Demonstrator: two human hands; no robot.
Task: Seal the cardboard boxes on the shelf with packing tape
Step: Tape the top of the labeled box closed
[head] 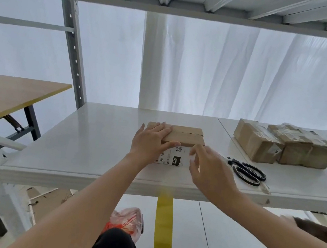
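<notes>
Currently: box (186, 136), on shelf (97, 135), top seam (190, 133) apparently untaped; left hand (151, 141) flat on box top, fingers (163, 127) straight; right hand (211, 169) beside box front, fingers curled, contents unclear. Advice: press flaps shut, centre tape along seam.

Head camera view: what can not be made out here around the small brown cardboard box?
All in the head view.
1. White label on the small brown cardboard box: print too small, ends covered by the left hand and the right hand.
2. Right hand's fingers: whether they pinch anything is hidden by the hand itself.
3. Yellow hanging strip: its upper end is blurred at the white shelf front edge.
</notes>
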